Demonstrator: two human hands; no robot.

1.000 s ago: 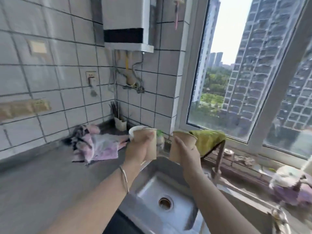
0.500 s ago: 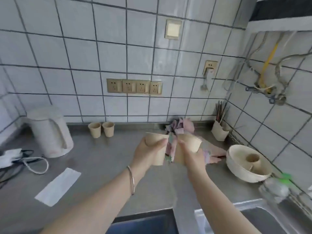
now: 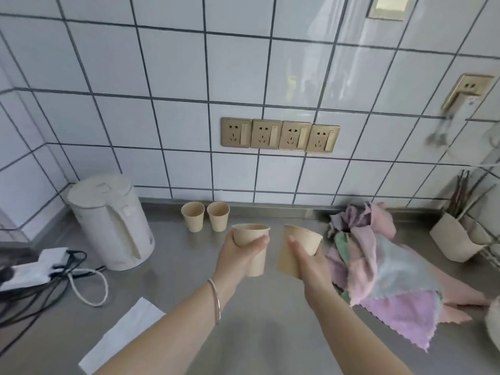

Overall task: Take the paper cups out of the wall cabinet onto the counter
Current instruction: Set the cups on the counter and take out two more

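**Two cups in hand, over the counter, two already down**

I see the left hand (image 3: 238, 255) curled round a paper cup (image 3: 251, 244), held upright at frame centre. The right hand (image 3: 308, 263) grips a second cup (image 3: 295, 247), tilted so its mouth leans to the upper right. Both cups hang above the counter (image 3: 270, 334), neither set down yet. They are plain tan, unprinted, empty as far as I can see, rims round, no crush.

Change: a second ago these same cups were held over the sink by the window; half a second ago the view had swung to the tiled wall. Now both hands have come closer to the back of the counter. My read: transport nearly done, placing is next.

Just above the left-hand cup, two placed cups (image 3: 205, 219) stand upright side by side near the wall, likely the target row.

Outward: white kettle (image 3: 111, 220) centre left, cables (image 3: 54, 274) at the left edge, a paper strip (image 3: 121, 339) lower left, pastel cloths (image 3: 384, 269) at right just beside the right hand, wall sockets (image 3: 280, 135) above. The cabinet is not in view.
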